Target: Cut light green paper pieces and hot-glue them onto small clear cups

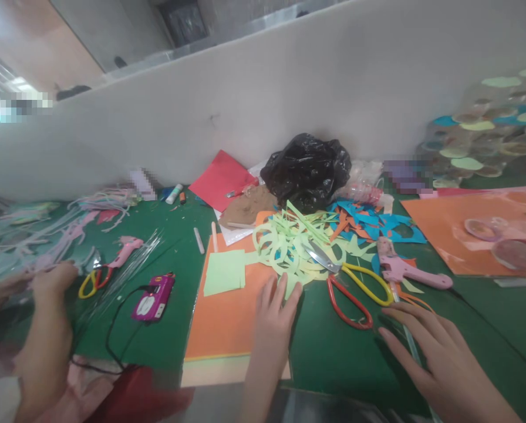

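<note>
My left hand [277,305] has its fingers stretched out at the right edge of the orange paper [221,329], with the fingertips at a heap of pale green paper scraps [285,241]. A small stack of pale green paper [225,272] lies left of it. My right hand [434,346] is spread low over the table, beside scissors [333,267] with one red and one yellow handle. A translucent stick [410,342] runs partly beneath this hand. Just beyond lies a pink glue gun [412,271].
Behind the scraps are a black plastic bag [307,170], blue paper cuttings [390,226] and red paper [221,179]. Orange sheets with tape rolls [448,229] lie right. At left, another person's hands [54,279] work near a second glue gun [124,252] and a purple box [155,298].
</note>
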### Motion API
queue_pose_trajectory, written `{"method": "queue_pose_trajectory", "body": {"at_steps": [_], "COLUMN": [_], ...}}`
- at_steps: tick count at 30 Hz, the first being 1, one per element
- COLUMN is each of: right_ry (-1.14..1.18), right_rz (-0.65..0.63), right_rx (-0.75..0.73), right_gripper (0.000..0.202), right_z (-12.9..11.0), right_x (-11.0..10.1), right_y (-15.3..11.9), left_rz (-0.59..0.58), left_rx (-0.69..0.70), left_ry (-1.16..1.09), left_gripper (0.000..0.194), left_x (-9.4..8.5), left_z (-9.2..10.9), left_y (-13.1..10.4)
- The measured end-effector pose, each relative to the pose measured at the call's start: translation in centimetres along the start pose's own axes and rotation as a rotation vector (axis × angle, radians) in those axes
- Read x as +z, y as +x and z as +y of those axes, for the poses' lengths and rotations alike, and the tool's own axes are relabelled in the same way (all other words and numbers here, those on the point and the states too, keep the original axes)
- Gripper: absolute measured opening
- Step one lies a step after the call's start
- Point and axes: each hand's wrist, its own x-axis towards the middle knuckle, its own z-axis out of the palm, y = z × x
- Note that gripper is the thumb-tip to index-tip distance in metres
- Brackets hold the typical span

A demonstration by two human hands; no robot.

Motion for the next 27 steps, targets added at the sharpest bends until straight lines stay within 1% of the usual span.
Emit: {"method": "queue_pose_trajectory", "body": {"at_steps": [2,4,5,8,9,11,13,16,18,21,23,26,27], "right_ry": [0.024,0.047,0.059,0.087,0.095,0.112,0.116,0.088,0.052,-0.022,-0.078,-0.100,-0.085], "right_rz": [0.003,-0.001,-0.005,-0.021,-0.026,-0.036,-0.058,-0.087,-0.121,-0.201,-0.235,-0.249,-0.255], "right_rx": [0.002,0.002,-0.003,-0.052,-0.079,-0.133,-0.173,-0.206,-0.228,-0.294,-0.335,-0.356,-0.361], "right_gripper": [0.042,0.038,0.036,0.030,0.029,0.029,0.030,0.034,0.036,0.037,0.028,0.006,0.008], "right_z": [-0.1,-0.3,-0.4,-1.3,-1.7,-2.8,-3.9,-5.3,-5.9,-6.2,-6.2,-6.0,-5.9], "right_x": [-0.2,-0.3,-0.4,-0.3,-0.2,0.4,1.2,2.4,3.0,3.8,4.2,4.5,4.5], "right_y": [0.2,0.3,0.4,1.1,1.4,2.0,2.6,3.2,3.4,3.7,3.8,4.2,4.3], "left_rz": [0.050,0.090,0.088,-0.006,-0.031,-0.044,-0.018,0.033,0.062,0.124,0.157,0.184,0.194], "left_rx": [-0.135,-0.313,-0.408,-0.669,-0.748,-0.858,-0.917,-0.962,-0.985,-1.023,-1.041,-1.077,-1.097], "left_ry": [-0.174,-0.378,-0.479,-0.724,-0.774,-0.829,-0.849,-0.879,-0.914,-0.940,-0.940,-0.950,-0.952], "left_gripper": [0.043,0.038,0.036,0.037,0.038,0.039,0.040,0.040,0.040,0.041,0.043,0.045,0.045], "left_x": [-0.2,-0.8,-1.2,-2.3,-2.5,-2.5,-2.1,-1.6,-1.5,-2.0,-2.4,-2.9,-3.0], "left_z": [0.2,0.8,1.2,2.7,3.0,3.6,3.8,3.7,3.5,3.0,2.5,1.7,1.4], "left_y": [-0.1,0.1,0.3,1.2,1.4,1.8,2.0,2.2,2.5,2.7,2.7,2.3,2.2]}}
